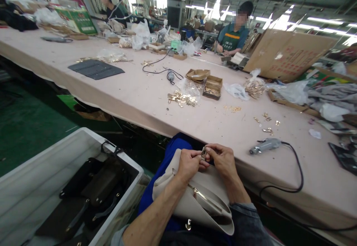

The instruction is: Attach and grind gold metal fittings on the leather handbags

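A cream handbag [195, 201] lies across my lap, its gold zipper [199, 193] partly open and a small gold clasp [188, 224] on the near side. Above the bag's far edge, both hands meet at a small metal buckle-like fitting [204, 153]. My left hand [191, 163] pinches it from the left, with fingers closed. From the right, my right hand [221, 158] grips the same fitting between thumb and fingers. Fingers cover part of the fitting, and whether it is fixed to the bag I cannot tell.
A grey electric screwdriver [264, 146] with a black cord lies right on the table [145, 101]. Beyond are loose gold fittings [182, 99], a small parts box [212, 87] and a black panel [96, 68]. At left, a white bin [83, 136] holds dark bags. A co-worker [232, 38] sits opposite.
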A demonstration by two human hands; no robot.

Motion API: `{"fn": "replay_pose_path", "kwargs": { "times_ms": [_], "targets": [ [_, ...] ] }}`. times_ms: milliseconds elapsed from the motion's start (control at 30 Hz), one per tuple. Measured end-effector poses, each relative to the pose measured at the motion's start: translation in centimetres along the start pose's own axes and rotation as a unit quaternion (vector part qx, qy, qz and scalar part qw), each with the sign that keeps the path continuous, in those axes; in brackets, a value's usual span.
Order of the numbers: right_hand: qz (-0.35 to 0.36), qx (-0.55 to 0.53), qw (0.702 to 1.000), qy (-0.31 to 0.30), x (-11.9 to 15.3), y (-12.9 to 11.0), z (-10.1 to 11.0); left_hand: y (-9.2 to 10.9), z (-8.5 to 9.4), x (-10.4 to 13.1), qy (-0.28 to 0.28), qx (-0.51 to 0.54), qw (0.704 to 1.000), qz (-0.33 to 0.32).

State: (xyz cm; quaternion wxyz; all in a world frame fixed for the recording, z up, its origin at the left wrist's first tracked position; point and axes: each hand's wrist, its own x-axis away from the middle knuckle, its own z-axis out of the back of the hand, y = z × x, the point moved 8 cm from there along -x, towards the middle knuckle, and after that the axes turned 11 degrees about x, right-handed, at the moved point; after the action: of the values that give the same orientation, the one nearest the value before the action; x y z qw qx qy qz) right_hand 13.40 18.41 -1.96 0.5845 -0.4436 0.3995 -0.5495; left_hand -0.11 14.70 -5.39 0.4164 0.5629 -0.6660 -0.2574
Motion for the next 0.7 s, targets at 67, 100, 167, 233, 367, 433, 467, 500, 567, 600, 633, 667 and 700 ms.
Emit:
{"fn": "replay_pose_path", "kwargs": {
  "times_ms": [67,100,167,233,367,433,467,500,567,600,633,667,700],
  "targets": [
    [0.0,0.001,1.0,-0.001,0.03,-0.13,0.0,0.12,-0.06,0.12,-0.003,0.004,1.0,-0.001],
    [0.0,-0.002,1.0,-0.001,0.04,-0.18,0.0,0.19,-0.08,0.16,-0.004,0.007,1.0,-0.002],
    [-0.001,-0.009,1.0,0.0,0.06,-0.25,0.01,0.26,-0.08,0.22,-0.004,0.016,1.0,-0.004],
    [0.001,-0.014,1.0,-0.001,0.06,-0.29,0.02,0.24,-0.08,0.25,-0.004,0.027,1.0,-0.002],
    [0.001,-0.025,1.0,-0.007,0.06,-0.32,0.03,0.25,-0.22,0.34,-0.006,0.056,0.998,0.005],
    [-0.003,-0.027,1.0,-0.008,0.07,-0.39,0.03,0.35,-0.24,0.43,0.0,0.067,0.998,0.011],
    [-0.005,-0.026,1.0,-0.008,0.07,-0.46,0.03,0.39,-0.24,0.48,0.006,0.071,0.997,0.017],
    [-0.006,-0.026,1.0,-0.008,0.06,-0.55,0.02,0.44,-0.23,0.53,0.012,0.076,0.997,0.024],
    [-0.007,-0.025,1.0,-0.009,0.03,-0.74,0.02,0.51,-0.32,0.61,0.018,0.088,0.995,0.039],
    [-0.007,-0.023,1.0,-0.009,0.0,-0.81,0.03,0.55,-0.39,0.63,0.019,0.094,0.994,0.044],
    [-0.007,-0.02,1.0,-0.01,-0.03,-0.85,0.05,0.58,-0.46,0.63,0.018,0.096,0.994,0.049],
    [-0.007,-0.015,1.0,-0.011,-0.06,-0.85,0.06,0.58,-0.51,0.62,0.018,0.096,0.994,0.052],
    [-0.007,-0.011,1.0,-0.012,-0.08,-0.82,0.09,0.56,-0.53,0.61,0.018,0.095,0.994,0.054]
  ]
}}
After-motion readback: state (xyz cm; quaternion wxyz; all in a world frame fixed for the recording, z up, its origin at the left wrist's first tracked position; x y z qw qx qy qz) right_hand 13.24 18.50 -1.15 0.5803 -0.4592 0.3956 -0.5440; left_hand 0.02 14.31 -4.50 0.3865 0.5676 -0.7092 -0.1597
